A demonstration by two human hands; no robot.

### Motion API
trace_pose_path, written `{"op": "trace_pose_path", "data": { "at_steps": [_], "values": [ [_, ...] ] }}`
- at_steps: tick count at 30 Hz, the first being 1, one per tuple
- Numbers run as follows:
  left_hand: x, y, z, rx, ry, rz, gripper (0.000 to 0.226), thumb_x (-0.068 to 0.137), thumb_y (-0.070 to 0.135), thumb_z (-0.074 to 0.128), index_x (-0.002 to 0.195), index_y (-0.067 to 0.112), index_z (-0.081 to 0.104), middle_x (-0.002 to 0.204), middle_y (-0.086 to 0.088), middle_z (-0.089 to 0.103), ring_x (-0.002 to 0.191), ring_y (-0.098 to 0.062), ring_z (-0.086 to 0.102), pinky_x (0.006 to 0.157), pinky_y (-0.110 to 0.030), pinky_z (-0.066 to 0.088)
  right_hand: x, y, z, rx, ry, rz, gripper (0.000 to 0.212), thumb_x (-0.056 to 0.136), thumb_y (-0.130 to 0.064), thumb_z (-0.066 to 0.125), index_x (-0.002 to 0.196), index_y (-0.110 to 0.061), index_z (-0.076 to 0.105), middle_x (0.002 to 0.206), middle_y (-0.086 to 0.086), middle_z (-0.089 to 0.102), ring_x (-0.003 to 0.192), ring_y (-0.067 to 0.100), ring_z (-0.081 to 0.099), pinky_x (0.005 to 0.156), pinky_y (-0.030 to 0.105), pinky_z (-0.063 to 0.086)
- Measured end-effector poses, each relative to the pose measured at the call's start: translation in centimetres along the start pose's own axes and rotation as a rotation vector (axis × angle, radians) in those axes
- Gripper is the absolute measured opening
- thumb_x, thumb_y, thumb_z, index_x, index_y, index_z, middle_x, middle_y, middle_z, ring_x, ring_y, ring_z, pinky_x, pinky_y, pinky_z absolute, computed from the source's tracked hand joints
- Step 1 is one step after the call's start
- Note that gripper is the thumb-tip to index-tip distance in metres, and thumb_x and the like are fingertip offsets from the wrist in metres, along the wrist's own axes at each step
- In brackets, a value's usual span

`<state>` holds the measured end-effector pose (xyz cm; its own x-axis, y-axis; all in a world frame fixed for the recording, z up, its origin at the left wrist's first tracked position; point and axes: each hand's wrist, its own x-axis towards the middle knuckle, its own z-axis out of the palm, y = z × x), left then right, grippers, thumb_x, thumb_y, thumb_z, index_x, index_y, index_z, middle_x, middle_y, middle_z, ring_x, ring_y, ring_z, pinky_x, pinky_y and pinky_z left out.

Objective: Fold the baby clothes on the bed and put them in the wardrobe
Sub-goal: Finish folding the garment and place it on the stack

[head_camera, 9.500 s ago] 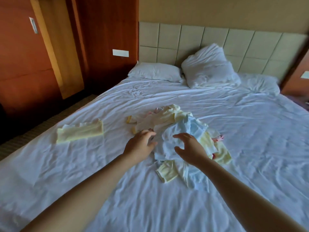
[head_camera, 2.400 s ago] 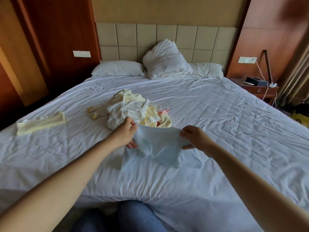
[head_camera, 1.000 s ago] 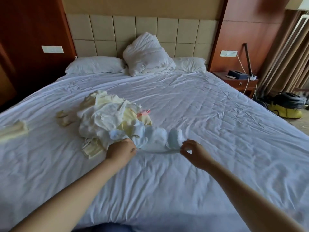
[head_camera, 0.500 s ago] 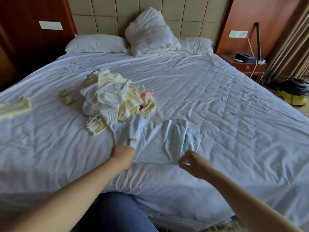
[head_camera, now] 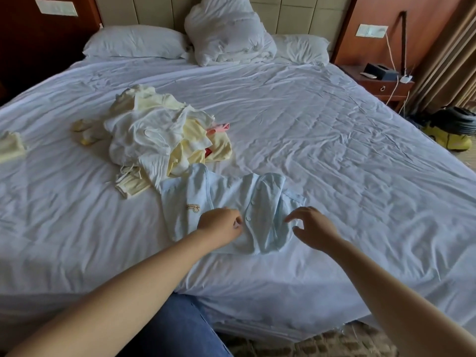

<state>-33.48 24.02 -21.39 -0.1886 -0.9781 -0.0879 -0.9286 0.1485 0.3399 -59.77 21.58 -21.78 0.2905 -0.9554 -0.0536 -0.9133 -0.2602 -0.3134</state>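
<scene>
Both hands have left the lower hem of the pale blue baby top (head_camera: 226,202). The left hand (head_camera: 220,225) has gone up onto its middle and the right hand (head_camera: 313,226) has let go. The top now lies spread on the white bed (head_camera: 334,150), in the centre of the frame.

At the far left edge lies a folded pale yellow garment (head_camera: 10,148), well apart from the rest. To its right, at upper centre-left, sits a loose pile of white and yellow baby clothes (head_camera: 159,140) with a bit of pink showing. The blue top's upper left corner touches the pile's near edge.

The top lies front up. It has a small tan embroidered emblem (head_camera: 193,207) on its left panel and a strip of white snaps (head_camera: 251,210) running down the opening. Its right side is bunched in folds.

The left hand rests on the fabric just left of the snaps, fingers curled; whether it pinches the cloth cannot be told. The right hand hovers over the top's right edge, fingers spread wide, holding nothing.

At upper right a wooden nightstand (head_camera: 383,86) carries a dark box (head_camera: 381,72).
</scene>
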Motion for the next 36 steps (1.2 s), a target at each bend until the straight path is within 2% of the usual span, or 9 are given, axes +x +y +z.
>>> {"op": "trace_pose_path", "data": {
  "at_steps": [4, 7, 10, 14, 18, 21, 24, 30, 36],
  "values": [
    [2.1, 1.3, 2.0, -0.076, 0.019, 0.030, 0.035, 0.091, 0.037, 0.059, 0.125, 0.026, 0.058, 0.122, 0.005, 0.057, 0.112, -0.018, 0.056, 0.090, -0.032, 0.045, 1.7, 1.5, 0.2, -0.039, -0.115, -0.077, 0.054, 0.080, -0.009, 0.060, 0.124, -0.040, 0.059, 0.141, -0.020, 0.049, 0.136, 0.004, 0.038, 0.101, 0.028, 0.040],
    [3.2, 1.8, 3.1, -0.071, 0.076, 0.014, 0.040, 0.093, 0.035, 0.057, 0.131, 0.025, 0.053, 0.125, 0.002, 0.055, 0.112, -0.020, 0.055, 0.088, -0.034, 0.045, 2.8, 2.2, 0.4, -0.050, -0.136, -0.112, 0.060, 0.083, -0.008, 0.058, 0.133, -0.042, 0.052, 0.147, -0.021, 0.042, 0.141, 0.000, 0.030, 0.100, 0.030, 0.044],
    [4.1, 1.9, 3.8, -0.103, 0.123, -0.020, 0.039, 0.093, 0.029, 0.057, 0.131, 0.022, 0.050, 0.123, 0.000, 0.055, 0.109, -0.021, 0.057, 0.085, -0.035, 0.048, 3.8, 2.6, 0.7, -0.101, -0.039, -0.118, 0.056, 0.085, -0.008, 0.054, 0.132, -0.038, 0.055, 0.144, -0.016, 0.049, 0.133, 0.008, 0.046, 0.091, 0.029, 0.046],
    [4.7, 1.8, 4.1, -0.107, 0.122, -0.066, 0.040, 0.091, 0.029, 0.063, 0.126, 0.018, 0.046, 0.119, -0.003, 0.057, 0.107, -0.024, 0.058, 0.084, -0.037, 0.048, 4.6, 3.2, 1.1, -0.135, 0.091, -0.085, 0.037, 0.082, -0.006, 0.053, 0.109, -0.029, 0.066, 0.122, -0.010, 0.065, 0.112, 0.021, 0.060, 0.077, 0.030, 0.045],
    [5.0, 1.8, 3.9, -0.097, 0.110, -0.079, 0.035, 0.093, 0.030, 0.062, 0.119, 0.014, 0.044, 0.104, -0.003, 0.062, 0.096, -0.025, 0.060, 0.075, -0.035, 0.045, 5.1, 3.7, 0.7, -0.226, 0.176, -0.196, 0.020, 0.076, -0.003, 0.063, 0.088, -0.019, 0.069, 0.088, 0.000, 0.067, 0.091, 0.028, 0.064, 0.062, 0.031, 0.042],
    [5.0, 1.8, 3.7, -0.080, 0.095, -0.080, 0.031, 0.094, 0.030, 0.060, 0.114, 0.014, 0.043, 0.096, -0.001, 0.060, 0.093, -0.026, 0.060, 0.071, -0.034, 0.044, 4.5, 4.0, 0.2, -0.272, 0.217, -0.275, 0.023, 0.058, -0.003, 0.077, 0.071, -0.019, 0.068, 0.071, -0.001, 0.062, 0.070, 0.027, 0.064, 0.057, 0.030, 0.046],
    [4.9, 2.1, 3.6, -0.063, 0.077, -0.094, 0.028, 0.095, 0.030, 0.058, 0.113, 0.014, 0.044, 0.099, -0.001, 0.059, 0.095, -0.026, 0.059, 0.069, -0.032, 0.040, 3.1, 4.3, -0.5, -0.340, 0.183, -0.302, 0.026, 0.048, -0.003, 0.075, 0.062, -0.020, 0.064, 0.064, -0.004, 0.057, 0.062, 0.024, 0.061, 0.061, 0.030, 0.048],
    [5.1, 2.8, 3.4, -0.020, 0.049, -0.150, 0.029, 0.095, 0.029, 0.057, 0.114, 0.014, 0.042, 0.108, -0.006, 0.061, 0.098, -0.030, 0.060, 0.068, -0.033, 0.038, 0.3, 5.4, -0.6, -0.382, -0.090, -0.158, 0.019, 0.071, -0.015, 0.061, 0.087, -0.025, 0.060, 0.091, -0.006, 0.062, 0.091, 0.020, 0.062, 0.080, 0.028, 0.037],
    [5.2, 2.9, 3.4, 0.042, 0.009, -0.242, 0.042, 0.093, 0.042, 0.057, 0.116, 0.009, 0.045, 0.111, -0.009, 0.063, 0.100, -0.032, 0.063, 0.071, -0.036, 0.046, -0.7, 4.3, -1.2, -0.363, -0.235, 0.015, 0.015, 0.087, -0.023, 0.047, 0.098, -0.027, 0.056, 0.104, -0.002, 0.060, 0.100, 0.023, 0.057, 0.075, 0.030, 0.036]
  ]
}}
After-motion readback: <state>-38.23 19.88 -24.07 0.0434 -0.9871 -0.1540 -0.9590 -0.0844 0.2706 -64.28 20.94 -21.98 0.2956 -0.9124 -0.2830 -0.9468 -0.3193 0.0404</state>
